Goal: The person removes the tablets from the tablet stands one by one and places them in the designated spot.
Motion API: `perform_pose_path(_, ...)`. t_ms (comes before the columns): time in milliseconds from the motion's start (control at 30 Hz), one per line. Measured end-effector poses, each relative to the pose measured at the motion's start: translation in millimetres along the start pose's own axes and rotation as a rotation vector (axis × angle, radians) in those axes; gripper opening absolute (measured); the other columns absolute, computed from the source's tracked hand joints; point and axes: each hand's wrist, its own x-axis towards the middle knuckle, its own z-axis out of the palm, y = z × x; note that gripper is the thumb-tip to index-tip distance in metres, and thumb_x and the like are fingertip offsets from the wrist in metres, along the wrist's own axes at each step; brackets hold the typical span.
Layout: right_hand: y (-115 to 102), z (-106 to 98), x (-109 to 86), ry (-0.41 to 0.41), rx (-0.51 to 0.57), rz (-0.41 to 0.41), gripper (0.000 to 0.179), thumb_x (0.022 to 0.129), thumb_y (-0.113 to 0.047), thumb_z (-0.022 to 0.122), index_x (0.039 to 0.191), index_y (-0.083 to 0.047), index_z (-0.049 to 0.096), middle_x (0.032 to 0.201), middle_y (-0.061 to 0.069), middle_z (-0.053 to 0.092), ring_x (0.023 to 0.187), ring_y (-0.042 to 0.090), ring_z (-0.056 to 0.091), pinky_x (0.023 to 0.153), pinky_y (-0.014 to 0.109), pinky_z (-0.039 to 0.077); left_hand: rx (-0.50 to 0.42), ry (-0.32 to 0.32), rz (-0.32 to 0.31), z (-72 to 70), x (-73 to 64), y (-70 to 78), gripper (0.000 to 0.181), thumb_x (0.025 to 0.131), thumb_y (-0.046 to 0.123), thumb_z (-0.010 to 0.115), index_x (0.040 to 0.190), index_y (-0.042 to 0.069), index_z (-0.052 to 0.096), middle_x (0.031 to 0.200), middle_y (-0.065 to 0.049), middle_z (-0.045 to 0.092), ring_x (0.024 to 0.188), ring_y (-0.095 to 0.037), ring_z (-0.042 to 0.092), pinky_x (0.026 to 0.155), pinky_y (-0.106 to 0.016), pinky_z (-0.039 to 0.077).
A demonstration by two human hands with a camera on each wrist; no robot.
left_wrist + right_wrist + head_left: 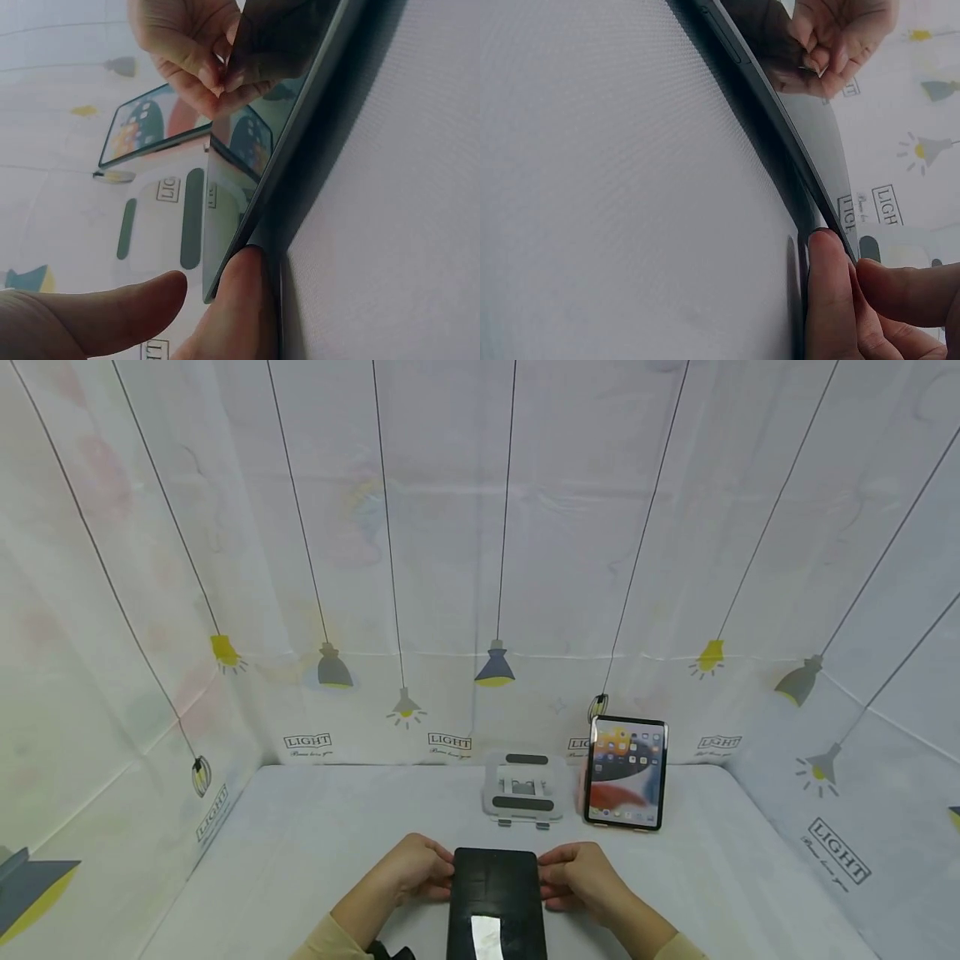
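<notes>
A black tablet (491,893) lies screen up in front of me, between both hands; its screen mirrors light. At its far left corner, my left hand (416,868) holds the edge. The left wrist view shows a fingertip (247,274) under the rim and the thumb (154,307) raised beside it, apart from the glass. My right hand (581,877) grips the far right corner. In the right wrist view its thumb (900,289) meets the edge, with fingers below. A shadowed gap shows between the tablet's rim and the white tabletop. Its near end is cut off in the head view.
A pale grey folding stand (522,782) with dark pads lies beyond the tablet. Right of it, a second tablet (626,772) stands upright with its screen lit. White cloth (337,827) covers the table; a lamp-patterned curtain (450,568) encloses the back and sides.
</notes>
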Motion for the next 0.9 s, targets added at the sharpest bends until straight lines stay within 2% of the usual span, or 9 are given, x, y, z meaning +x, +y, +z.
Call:
perform_pose_path(200,2.3,-2.0,-2.4,-0.015,0.017,0.007,0.03,0.096,0.0,0.073,0.124,0.009,0.07,0.095,0.01,0.082,0.075,0.017,0.079,0.069,0.037,0.07,-0.01,-0.012,-0.014,-2.0,-1.7,-1.1,0.026,0.089,-0.009,0.069,0.115,-0.011,0.071,0.093,-0.017,0.078,0.074,-0.017,0.074,0.072,-0.032,0.069)
perform_pose_path(467,4.6,-2.7,-5.3,-0.051,0.053,-0.026,0.033,0.096,0.002,0.07,0.127,0.012,0.067,0.097,0.01,0.081,0.078,0.017,0.08,0.072,0.037,0.07,-0.022,-0.015,-0.009,-3.2,-5.2,-0.3,0.027,0.089,-0.008,0.068,0.115,-0.012,0.07,0.091,-0.015,0.078,0.073,-0.016,0.074,0.072,-0.034,0.069)
perform_pose_path(900,1.3,-5.9,-7.7,-0.05,0.049,0.008,0.037,0.098,-0.002,0.07,0.132,0.011,0.065,0.103,0.01,0.082,0.081,0.018,0.08,0.072,0.039,0.07,-0.046,-0.021,-0.021,-6.9,-5.2,2.7,0.034,0.091,-0.01,0.066,0.124,-0.015,0.065,0.096,-0.018,0.078,0.076,-0.017,0.075,0.074,-0.034,0.069)
